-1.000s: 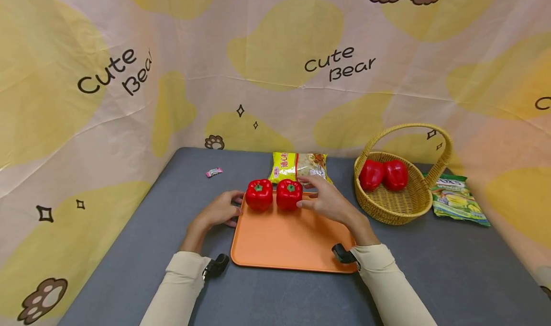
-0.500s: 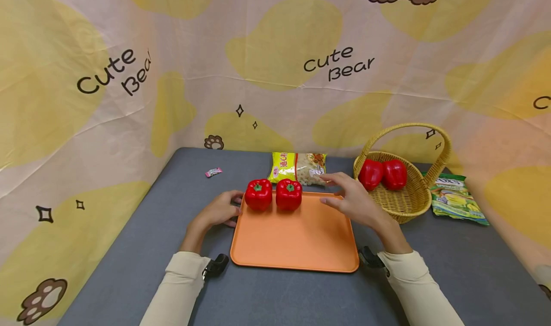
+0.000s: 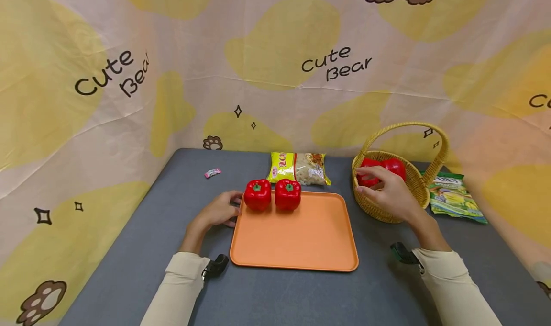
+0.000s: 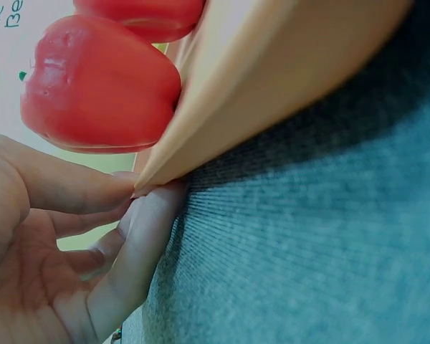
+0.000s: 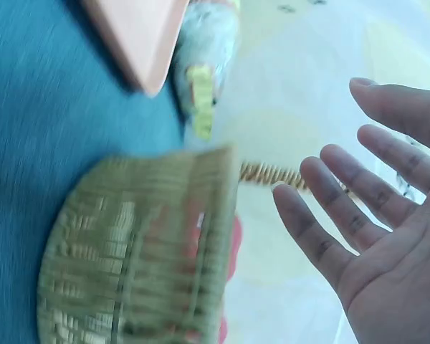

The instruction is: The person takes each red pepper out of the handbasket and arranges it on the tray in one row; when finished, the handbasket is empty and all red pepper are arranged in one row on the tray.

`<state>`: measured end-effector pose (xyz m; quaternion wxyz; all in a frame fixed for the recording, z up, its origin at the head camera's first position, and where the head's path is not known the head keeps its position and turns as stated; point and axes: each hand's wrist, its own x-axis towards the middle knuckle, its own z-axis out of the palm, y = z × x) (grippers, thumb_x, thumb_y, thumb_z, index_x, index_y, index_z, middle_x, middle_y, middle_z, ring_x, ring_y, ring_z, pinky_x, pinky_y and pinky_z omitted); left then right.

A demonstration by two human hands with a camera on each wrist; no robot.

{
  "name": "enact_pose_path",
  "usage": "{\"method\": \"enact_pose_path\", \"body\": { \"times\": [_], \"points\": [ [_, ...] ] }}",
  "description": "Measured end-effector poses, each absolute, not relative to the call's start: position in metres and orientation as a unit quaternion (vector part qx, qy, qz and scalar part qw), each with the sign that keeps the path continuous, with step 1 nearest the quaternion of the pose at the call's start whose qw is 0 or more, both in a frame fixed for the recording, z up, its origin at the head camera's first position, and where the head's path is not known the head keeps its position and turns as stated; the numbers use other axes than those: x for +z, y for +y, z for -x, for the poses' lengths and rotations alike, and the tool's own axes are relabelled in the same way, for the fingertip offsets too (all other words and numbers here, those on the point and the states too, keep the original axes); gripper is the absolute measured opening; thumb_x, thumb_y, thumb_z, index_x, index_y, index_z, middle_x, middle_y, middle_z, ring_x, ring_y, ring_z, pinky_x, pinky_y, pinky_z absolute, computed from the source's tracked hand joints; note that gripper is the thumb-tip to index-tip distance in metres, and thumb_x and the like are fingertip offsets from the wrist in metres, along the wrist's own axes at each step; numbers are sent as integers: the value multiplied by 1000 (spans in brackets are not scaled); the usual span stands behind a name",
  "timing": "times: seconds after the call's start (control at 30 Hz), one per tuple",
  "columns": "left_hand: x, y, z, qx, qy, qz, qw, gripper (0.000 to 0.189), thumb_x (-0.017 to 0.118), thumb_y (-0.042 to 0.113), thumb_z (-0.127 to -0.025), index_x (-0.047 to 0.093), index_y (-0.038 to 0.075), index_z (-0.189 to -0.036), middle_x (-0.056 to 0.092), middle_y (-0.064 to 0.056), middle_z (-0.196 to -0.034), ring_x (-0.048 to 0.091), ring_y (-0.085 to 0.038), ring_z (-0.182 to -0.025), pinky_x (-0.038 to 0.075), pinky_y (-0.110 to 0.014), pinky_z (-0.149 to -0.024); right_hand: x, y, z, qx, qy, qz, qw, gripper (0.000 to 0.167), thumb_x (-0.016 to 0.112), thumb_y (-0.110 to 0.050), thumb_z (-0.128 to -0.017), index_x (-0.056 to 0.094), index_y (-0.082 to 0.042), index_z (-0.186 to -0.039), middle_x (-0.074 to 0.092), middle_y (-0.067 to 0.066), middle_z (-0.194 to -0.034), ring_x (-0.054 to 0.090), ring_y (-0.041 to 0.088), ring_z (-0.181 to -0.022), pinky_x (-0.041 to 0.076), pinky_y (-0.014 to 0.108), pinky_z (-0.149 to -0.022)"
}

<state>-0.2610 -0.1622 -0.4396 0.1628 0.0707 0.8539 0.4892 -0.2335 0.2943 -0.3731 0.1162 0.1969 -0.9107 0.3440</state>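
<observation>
My left hand point(image 3: 218, 210) pinches the left rim of an orange tray point(image 3: 297, 240) between thumb and fingers, seen closely in the left wrist view. Two red bell peppers point(image 3: 287, 195) with green stems stand side by side at the tray's back left. Holding nothing, my right hand point(image 3: 392, 195) is at the wicker basket point(image 3: 373, 210), overlapping its front in the head view. Fingers spread apart above the basket rim in the right wrist view. Inside the basket lie two more red bell peppers point(image 3: 395, 167), partly hidden by that hand.
Behind the tray lies a yellow and clear bag of pasta point(image 3: 301, 168). A green packet point(image 3: 456, 196) is right of the basket, whose tall handle point(image 3: 439, 153) arches up. One small pink wrapped candy point(image 3: 213, 173) sits at the back left. Printed cloth walls border the table.
My right hand has moved right, from beside the right pepper on the tray to the basket. The left hand has stayed at the tray's rim, and the peppers have kept their places.
</observation>
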Motion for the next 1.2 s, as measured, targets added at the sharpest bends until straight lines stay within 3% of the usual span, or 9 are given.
{"method": "enact_pose_path", "body": {
  "times": [0.13,0.23,0.33,0.43,0.53,0.63,1.07,1.13,1.2],
  "points": [
    [-438,-162,259,488,854,-72,164,60,57,0,-94,46,-8,-152,57,-26,-137,70,-27,-96,67,-40,-71,-372,311,238,331,-916,-186,127,44,79,-12,-96,67,0,-137,70,20,-122,67,39,-104,59,19,-83],
    [-437,-162,258,490,853,-73,165,61,57,0,-93,46,-8,-152,57,-27,-138,70,-28,-96,67,-40,-71,-370,322,242,323,-924,-163,128,42,77,-18,-97,68,-1,-134,70,20,-120,66,37,-102,52,11,-78],
    [-438,-162,258,491,852,-75,165,62,58,1,-93,46,-8,-152,57,-27,-139,70,-27,-97,67,-41,-71,-368,330,248,322,-931,-130,114,43,75,-26,-100,67,-3,-135,69,22,-127,67,38,-105,55,22,-80],
    [-440,-163,259,493,851,-73,165,62,58,1,-93,46,-8,-153,56,-27,-139,70,-27,-96,67,-41,-71,-369,336,255,331,-934,-104,91,50,73,-32,-101,63,-4,-141,65,24,-137,64,43,-115,58,42,-89],
    [-440,-164,260,494,850,-71,167,62,58,0,-93,46,-8,-153,56,-27,-139,70,-26,-94,67,-41,-72,-371,341,264,343,-932,-94,71,58,72,-32,-101,56,-2,-148,60,28,-141,59,47,-124,52,60,-100],
    [-440,-164,260,497,849,-68,168,62,58,1,-93,46,-7,-153,56,-26,-139,70,-25,-93,67,-40,-72,-374,346,272,348,-932,-88,54,63,71,-33,-102,51,-2,-152,59,29,-143,55,48,-130,44,68,-109],
    [-442,-165,260,504,845,-72,165,61,57,1,-94,46,-8,-153,56,-27,-139,69,-25,-94,67,-40,-71,-379,352,294,346,-935,-71,7,70,70,-33,-102,43,1,-157,47,34,-154,49,51,-138,42,68,-114],
    [-442,-165,261,502,846,-74,165,60,57,1,-94,46,-8,-153,56,-27,-139,69,-25,-95,67,-39,-70,-379,352,296,348,-935,-70,-2,73,70,-32,-102,39,2,-159,46,33,-155,49,51,-138,46,64,-112],
    [-442,-165,261,501,846,-70,166,59,57,1,-95,47,-7,-153,56,-26,-139,69,-25,-95,67,-39,-71,-379,352,297,349,-934,-68,-13,76,70,-31,-102,36,3,-161,46,33,-155,49,49,-138,55,53,-106]
  ]
}}
